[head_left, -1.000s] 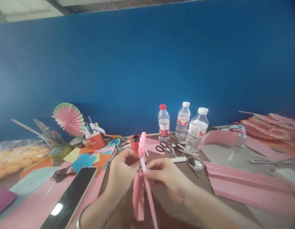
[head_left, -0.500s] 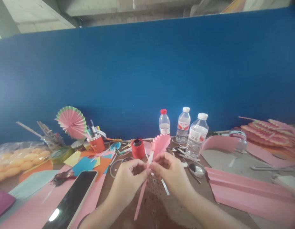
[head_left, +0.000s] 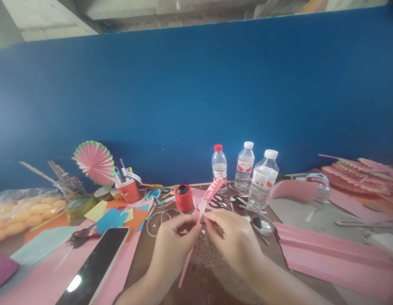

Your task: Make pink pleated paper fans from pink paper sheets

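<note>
Between my two hands is a strip of folded pink paper with a zigzag edge at its top. A white piece like tape lies along it where my fingers meet. My left hand pinches the paper from the left, thumb against fingers. From the other side my right hand pinches it at the white piece. The long thin lower end of the paper slants down below my left fingers. Just behind stand a red roll-shaped item and a pair of scissors.
Three water bottles stand behind. On the left lie a phone, coloured paper, a red cup of pens and a pleated pink fan. Pleated pink paper and a lidded jar or spoon-like shiny item are on the right.
The pink paper has turned, so its zigzag top now looks narrow and edge-on instead of spread. My right hand has rotated with its back more upward. The scissors' handles now show.
</note>
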Demonstrator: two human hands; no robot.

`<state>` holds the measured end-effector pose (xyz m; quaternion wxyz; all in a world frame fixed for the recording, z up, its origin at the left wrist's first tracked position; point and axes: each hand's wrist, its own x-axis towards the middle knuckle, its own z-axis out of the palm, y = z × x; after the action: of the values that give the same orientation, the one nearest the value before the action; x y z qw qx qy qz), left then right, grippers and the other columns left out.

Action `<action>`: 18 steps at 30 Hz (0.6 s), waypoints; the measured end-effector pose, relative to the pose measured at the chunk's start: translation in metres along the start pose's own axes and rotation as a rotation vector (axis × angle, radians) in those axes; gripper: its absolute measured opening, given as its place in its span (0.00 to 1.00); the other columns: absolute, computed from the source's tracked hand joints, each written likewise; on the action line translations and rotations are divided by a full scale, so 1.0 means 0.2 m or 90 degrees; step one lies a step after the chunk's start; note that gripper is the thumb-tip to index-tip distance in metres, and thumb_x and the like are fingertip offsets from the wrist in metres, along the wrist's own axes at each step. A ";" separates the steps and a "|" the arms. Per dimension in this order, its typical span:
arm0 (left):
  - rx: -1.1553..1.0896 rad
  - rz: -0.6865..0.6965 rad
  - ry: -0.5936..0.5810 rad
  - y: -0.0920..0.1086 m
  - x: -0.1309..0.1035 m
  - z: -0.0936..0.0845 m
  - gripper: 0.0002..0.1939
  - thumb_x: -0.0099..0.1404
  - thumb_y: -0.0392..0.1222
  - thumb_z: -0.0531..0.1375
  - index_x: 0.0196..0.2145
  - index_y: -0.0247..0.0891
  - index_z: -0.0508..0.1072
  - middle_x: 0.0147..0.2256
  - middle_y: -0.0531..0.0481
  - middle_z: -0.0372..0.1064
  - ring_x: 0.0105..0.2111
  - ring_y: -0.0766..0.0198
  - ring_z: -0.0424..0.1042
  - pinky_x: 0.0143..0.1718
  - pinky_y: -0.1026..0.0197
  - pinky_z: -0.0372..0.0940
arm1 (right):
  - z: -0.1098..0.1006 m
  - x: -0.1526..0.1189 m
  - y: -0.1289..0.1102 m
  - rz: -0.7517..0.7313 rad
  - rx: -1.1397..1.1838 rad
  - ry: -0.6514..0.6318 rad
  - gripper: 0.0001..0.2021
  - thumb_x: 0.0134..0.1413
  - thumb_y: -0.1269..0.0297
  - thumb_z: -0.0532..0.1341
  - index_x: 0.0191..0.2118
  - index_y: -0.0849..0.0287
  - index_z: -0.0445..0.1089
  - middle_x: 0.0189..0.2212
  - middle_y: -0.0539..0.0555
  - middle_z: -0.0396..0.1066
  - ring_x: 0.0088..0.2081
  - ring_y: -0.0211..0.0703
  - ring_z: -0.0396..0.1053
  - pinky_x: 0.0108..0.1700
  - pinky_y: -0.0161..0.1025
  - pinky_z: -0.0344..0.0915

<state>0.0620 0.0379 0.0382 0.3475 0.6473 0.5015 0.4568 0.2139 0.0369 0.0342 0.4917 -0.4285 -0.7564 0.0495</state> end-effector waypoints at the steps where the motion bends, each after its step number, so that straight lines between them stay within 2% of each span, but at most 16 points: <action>1: 0.023 0.020 0.014 0.00 0.00 0.00 0.06 0.57 0.39 0.60 0.31 0.41 0.77 0.28 0.52 0.74 0.28 0.62 0.71 0.27 0.64 0.66 | 0.00 0.00 0.00 0.000 -0.001 0.000 0.10 0.54 0.73 0.54 0.32 0.59 0.72 0.29 0.55 0.74 0.30 0.43 0.70 0.35 0.38 0.64; 5: 0.103 0.113 0.038 -0.02 -0.02 0.02 0.07 0.58 0.37 0.58 0.30 0.43 0.76 0.28 0.53 0.73 0.28 0.63 0.71 0.27 0.65 0.65 | 0.00 0.00 -0.02 0.026 -0.006 -0.022 0.09 0.53 0.74 0.55 0.30 0.60 0.72 0.26 0.55 0.73 0.29 0.43 0.69 0.33 0.37 0.62; 12: 0.237 0.237 0.013 -0.02 -0.02 -0.01 0.09 0.61 0.33 0.55 0.30 0.43 0.74 0.26 0.53 0.69 0.27 0.65 0.68 0.28 0.64 0.62 | -0.03 0.02 -0.01 0.025 -0.009 -0.102 0.10 0.53 0.73 0.54 0.26 0.60 0.70 0.22 0.52 0.69 0.25 0.39 0.65 0.29 0.34 0.58; 18: 0.278 0.345 -0.022 -0.02 -0.02 -0.03 0.10 0.63 0.31 0.52 0.34 0.40 0.72 0.27 0.52 0.67 0.28 0.65 0.67 0.29 0.65 0.62 | -0.03 0.02 0.00 -0.010 0.001 -0.084 0.08 0.50 0.76 0.54 0.25 0.60 0.68 0.22 0.51 0.68 0.25 0.38 0.64 0.29 0.34 0.57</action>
<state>0.0552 0.0357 0.0365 0.0751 0.8236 0.3914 0.4035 0.2186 0.0368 0.0401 0.4412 -0.4181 -0.7906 0.0741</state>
